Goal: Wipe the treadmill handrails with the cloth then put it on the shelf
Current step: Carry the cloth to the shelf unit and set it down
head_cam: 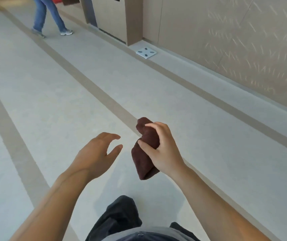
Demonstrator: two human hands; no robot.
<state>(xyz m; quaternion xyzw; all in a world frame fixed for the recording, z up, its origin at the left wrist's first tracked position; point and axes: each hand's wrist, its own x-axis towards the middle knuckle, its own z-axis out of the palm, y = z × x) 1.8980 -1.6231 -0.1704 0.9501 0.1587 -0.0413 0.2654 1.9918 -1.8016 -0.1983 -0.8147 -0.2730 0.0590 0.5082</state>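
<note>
One brown cloth [145, 150], bunched in my right hand [163, 150]; my left hand [97, 153] beside it, fingers spread wide. One walker [47, 14] far left, cut off above the legs.

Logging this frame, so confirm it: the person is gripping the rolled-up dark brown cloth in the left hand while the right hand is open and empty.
Not quite: the hands are swapped. In the head view the right hand grips the rolled-up dark brown cloth, and the left hand is the open, empty one, its fingers spread beside the cloth without touching it.
</note>
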